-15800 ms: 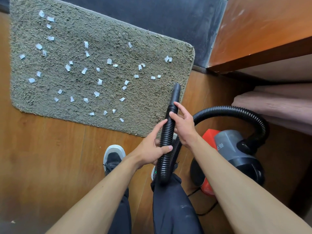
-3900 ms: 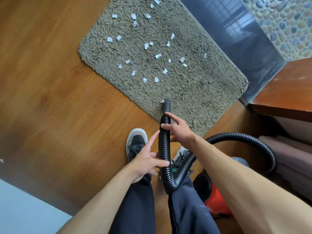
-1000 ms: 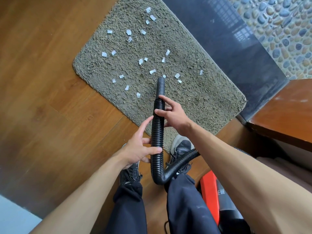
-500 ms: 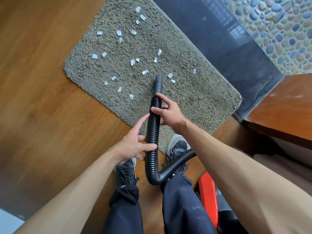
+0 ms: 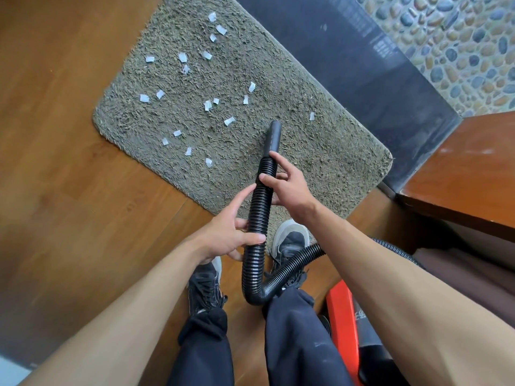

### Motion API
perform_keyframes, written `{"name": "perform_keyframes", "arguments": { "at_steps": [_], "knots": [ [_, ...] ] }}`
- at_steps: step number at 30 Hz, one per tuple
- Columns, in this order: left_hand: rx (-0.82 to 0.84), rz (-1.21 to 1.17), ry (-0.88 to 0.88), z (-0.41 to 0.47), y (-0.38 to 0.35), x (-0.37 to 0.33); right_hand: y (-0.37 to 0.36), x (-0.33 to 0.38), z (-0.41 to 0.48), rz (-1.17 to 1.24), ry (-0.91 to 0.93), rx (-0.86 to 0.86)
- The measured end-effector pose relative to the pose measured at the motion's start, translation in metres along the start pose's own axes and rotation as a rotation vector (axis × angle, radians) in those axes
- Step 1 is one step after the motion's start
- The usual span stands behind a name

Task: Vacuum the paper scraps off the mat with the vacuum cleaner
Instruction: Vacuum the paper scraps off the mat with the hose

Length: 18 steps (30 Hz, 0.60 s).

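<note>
Wooden floor (image 5: 69, 204), plank grain running diagonally. On it lies the mat (image 5: 320, 151), grey-green shag, its long axis slanting from upper left to lower right, one long edge against a dark glossy strip (image 5: 362, 73) with pebble paving (image 5: 459, 45) beyond. A brown wooden surface (image 5: 468, 176) fills the right edge.

Vacuum cleaner (image 5: 342, 319) sits low right beside the person's right leg; only its red and dark body shows. The ribbed black hose (image 5: 259, 215) loops up from between the shoes, long axis near vertical in the view, leaning slightly right toward the top. Its smooth nozzle (image 5: 273, 135) points away from the person, tip down on the mat pile near the middle.

Left hand (image 5: 225, 235): grip closed around the hose low down, thumb across the front, index finger stretched up along it. Right hand (image 5: 289, 185): grip on the hose just below the nozzle, thumb and fingers wrapped loosely.

Paper scraps (image 5: 206, 104), small white bits, scattered over the mat's left half, one lone scrap right of the nozzle.

Against half a second ago: the two scraps that lay just right of the nozzle tip are gone; nozzle sits in about the same spot. Against the earliest frame, the mat's right half is cleared.
</note>
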<state>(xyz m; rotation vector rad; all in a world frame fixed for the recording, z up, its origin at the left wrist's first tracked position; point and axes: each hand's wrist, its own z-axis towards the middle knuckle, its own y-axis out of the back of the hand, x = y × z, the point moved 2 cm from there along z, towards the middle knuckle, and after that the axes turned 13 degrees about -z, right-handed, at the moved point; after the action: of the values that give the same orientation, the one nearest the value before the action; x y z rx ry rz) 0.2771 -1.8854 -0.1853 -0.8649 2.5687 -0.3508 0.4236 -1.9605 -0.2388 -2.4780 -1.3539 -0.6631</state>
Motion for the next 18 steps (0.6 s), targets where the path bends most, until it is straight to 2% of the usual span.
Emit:
{"name": "perform_keyframes", "arguments": {
  "at_steps": [13, 18],
  "knots": [
    [0.057, 0.054, 0.05, -0.005, -0.016, -0.005, 0.011, -0.018, -0.016, 0.09, -0.032, -0.07],
    [0.033, 0.033, 0.052, -0.007, -0.009, 0.002, 0.003, -0.018, -0.015, 0.079, -0.046, -0.037]
  ]
}}
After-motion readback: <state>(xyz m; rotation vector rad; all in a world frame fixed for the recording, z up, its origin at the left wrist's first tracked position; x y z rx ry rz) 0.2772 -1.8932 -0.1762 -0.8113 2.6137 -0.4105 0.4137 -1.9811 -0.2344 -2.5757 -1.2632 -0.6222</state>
